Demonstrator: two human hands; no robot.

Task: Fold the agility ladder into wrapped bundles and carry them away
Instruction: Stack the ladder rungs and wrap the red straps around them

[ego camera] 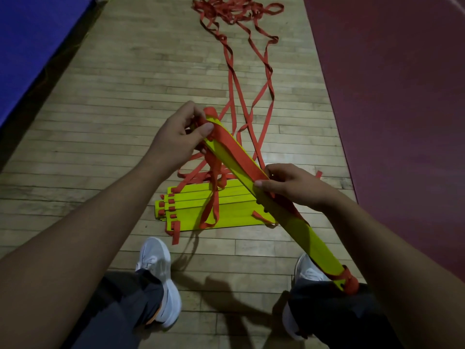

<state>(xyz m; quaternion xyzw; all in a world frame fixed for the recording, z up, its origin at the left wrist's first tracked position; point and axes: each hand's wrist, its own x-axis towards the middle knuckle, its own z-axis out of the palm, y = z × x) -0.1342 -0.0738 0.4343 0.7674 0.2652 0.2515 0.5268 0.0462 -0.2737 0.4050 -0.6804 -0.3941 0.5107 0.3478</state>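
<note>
1. Two hands hold one rung bundle [310, 236] above the floor stack [239, 213]: left hand [181, 137] curled round its far end and orange strap [234, 147], right hand [289, 187] pinching its middle.
2. Wrapping looks partly done; beyond the stack, a strap tangle [221, 7] remains.
3. Wood floor [125, 96] runs past the stack between a blue mat [37, 46] and a red mat [402, 96].

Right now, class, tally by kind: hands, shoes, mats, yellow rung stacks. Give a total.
Hands: 2, left hand and right hand
Shoes: 2, left shoe and right shoe
Mats: 2, blue mat and red mat
Yellow rung stacks: 2, held stack and floor stack
Total: 8
</note>
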